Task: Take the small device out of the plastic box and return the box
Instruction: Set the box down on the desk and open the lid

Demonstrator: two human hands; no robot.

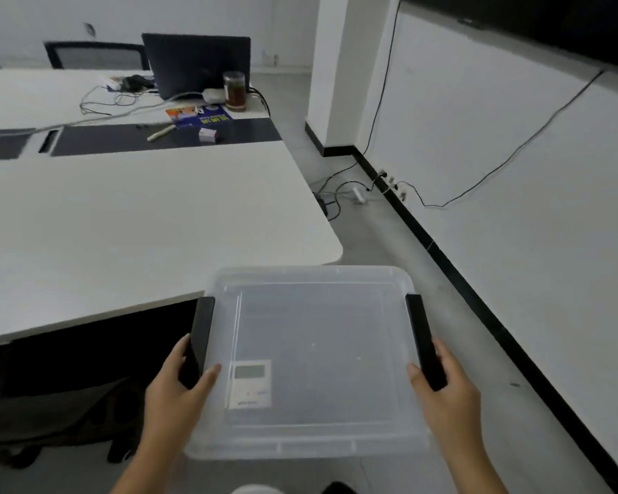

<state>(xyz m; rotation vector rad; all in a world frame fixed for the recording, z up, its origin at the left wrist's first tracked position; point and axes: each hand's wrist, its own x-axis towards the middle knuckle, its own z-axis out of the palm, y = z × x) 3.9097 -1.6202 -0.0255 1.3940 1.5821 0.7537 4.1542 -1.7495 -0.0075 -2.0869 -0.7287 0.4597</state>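
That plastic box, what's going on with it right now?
A person is carrying the clear plastic box with both hands, beside the corner of a white table. The left hand grips the black latch on one side and the right hand grips the latch on the other. The lid is on, and the small device, white with a little screen, lies inside near the left hand.

I can't read any text — the print on the small device (249,384) and the blue leaflet (202,115) at eleven o'clock is blurred.
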